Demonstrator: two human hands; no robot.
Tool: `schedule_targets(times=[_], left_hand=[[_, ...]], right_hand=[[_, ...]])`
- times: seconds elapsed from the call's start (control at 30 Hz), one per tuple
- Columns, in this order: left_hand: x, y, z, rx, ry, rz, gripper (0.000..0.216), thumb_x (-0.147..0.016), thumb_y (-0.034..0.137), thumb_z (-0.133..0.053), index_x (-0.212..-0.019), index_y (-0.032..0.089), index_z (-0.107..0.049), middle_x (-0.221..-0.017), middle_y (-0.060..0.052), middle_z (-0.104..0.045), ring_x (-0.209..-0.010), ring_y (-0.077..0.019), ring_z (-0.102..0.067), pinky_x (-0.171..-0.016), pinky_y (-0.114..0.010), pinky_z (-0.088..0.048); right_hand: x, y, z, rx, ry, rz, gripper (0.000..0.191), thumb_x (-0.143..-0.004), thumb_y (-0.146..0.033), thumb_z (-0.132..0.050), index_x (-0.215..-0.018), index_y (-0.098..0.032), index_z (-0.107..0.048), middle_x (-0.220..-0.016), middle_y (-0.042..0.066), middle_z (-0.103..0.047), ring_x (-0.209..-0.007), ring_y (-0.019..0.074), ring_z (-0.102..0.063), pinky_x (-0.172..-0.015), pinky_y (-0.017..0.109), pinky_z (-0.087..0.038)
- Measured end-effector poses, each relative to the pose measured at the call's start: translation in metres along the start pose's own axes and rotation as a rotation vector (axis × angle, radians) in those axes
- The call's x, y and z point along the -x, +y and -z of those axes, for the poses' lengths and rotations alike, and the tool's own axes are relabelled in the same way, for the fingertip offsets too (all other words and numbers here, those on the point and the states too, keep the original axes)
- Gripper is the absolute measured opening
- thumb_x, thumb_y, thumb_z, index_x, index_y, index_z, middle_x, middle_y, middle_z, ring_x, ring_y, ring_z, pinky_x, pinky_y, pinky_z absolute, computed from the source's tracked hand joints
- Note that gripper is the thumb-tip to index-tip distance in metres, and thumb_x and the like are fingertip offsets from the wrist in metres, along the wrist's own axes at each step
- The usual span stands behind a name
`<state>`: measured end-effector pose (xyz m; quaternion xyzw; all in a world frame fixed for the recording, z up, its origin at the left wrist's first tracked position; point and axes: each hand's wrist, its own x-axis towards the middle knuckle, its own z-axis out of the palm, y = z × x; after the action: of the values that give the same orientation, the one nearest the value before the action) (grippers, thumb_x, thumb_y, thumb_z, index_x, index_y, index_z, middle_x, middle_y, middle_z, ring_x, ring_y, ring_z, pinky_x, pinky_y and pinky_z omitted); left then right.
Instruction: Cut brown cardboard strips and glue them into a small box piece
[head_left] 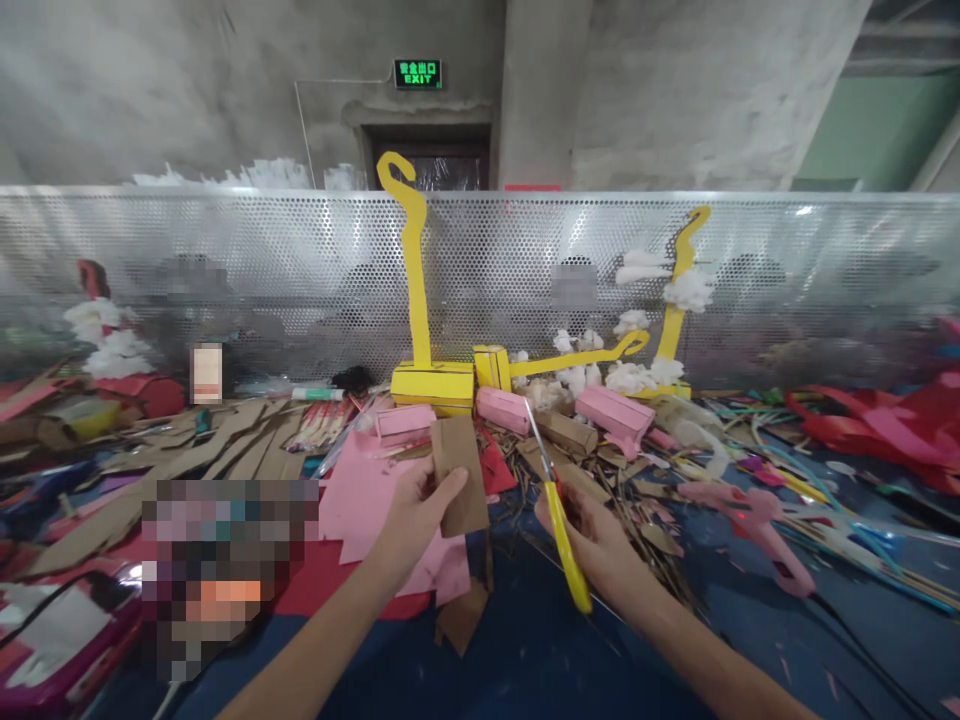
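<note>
Between the thumb and fingers of my left hand [427,500] is a piece of brown cardboard [459,470], held upright over the table. My right hand [596,530] grips a pair of scissors [561,535] with yellow handles, the blades pointing up and away from me. The scissors and the cardboard are apart. Pink paper sheets [364,490] lie beneath my left hand. Just beyond both hands are small pink boxes [504,410] and a yellow box with a tall hooked strip [416,280].
A pink glue gun [761,520] with a cord lies at the right. Cardboard strips [255,440] spread across the left. Cotton tufts [690,290] cling to another yellow hook. Behind the table stands a perforated metal panel [300,260]. Red material [892,430] lies far right.
</note>
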<state>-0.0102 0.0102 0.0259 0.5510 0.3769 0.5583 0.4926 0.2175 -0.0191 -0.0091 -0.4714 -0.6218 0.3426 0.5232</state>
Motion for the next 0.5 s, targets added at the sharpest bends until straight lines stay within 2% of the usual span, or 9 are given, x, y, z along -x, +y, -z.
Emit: schedule_targets(times=[0.2,0.3,0.37,0.5], left_hand=[[0.0003,-0.003,-0.0008,-0.023,-0.003,0.018,0.037,-0.079,0.046,-0.073,-0.099,0.015,-0.071,-0.099,-0.007,-0.073,-0.089,-0.0222,-0.064,-0.072,-0.029,-0.052],[0.0014,-0.0039,-0.0017,-0.021,0.012,0.051,0.036,-0.081,0.051,-0.07,-0.091,0.016,-0.069,-0.087,-0.004,-0.071,-0.08,-0.0202,-0.063,-0.067,-0.028,-0.051],[0.0024,-0.0031,-0.0024,-0.027,0.019,0.054,0.037,-0.082,0.053,-0.068,-0.084,0.016,-0.068,-0.08,-0.003,-0.069,-0.074,-0.0192,-0.062,-0.065,-0.028,-0.05],[0.0049,0.0021,-0.0039,-0.048,-0.002,0.031,0.037,-0.08,0.052,-0.069,-0.081,0.015,-0.069,-0.08,-0.004,-0.07,-0.08,-0.0213,-0.063,-0.069,-0.029,-0.05]], right_hand=[[0.0002,0.002,0.0003,0.008,-0.018,-0.004,0.032,-0.082,-0.048,-0.071,-0.092,-0.019,-0.061,-0.084,0.003,-0.066,-0.081,0.0216,-0.061,-0.073,0.03,-0.05],[-0.0015,0.0035,0.0002,0.014,-0.021,-0.003,0.033,-0.083,-0.05,-0.068,-0.088,-0.019,-0.059,-0.08,0.002,-0.063,-0.077,0.0207,-0.06,-0.071,0.03,-0.05],[-0.0024,0.0048,0.0,0.023,-0.035,0.002,0.034,-0.083,-0.05,-0.069,-0.092,-0.018,-0.06,-0.082,0.002,-0.063,-0.079,0.0209,-0.06,-0.072,0.031,-0.05],[-0.0009,0.0025,-0.0012,0.063,-0.07,0.004,0.033,-0.083,-0.046,-0.069,-0.097,-0.017,-0.061,-0.085,0.003,-0.065,-0.082,0.0217,-0.061,-0.073,0.031,-0.05]])
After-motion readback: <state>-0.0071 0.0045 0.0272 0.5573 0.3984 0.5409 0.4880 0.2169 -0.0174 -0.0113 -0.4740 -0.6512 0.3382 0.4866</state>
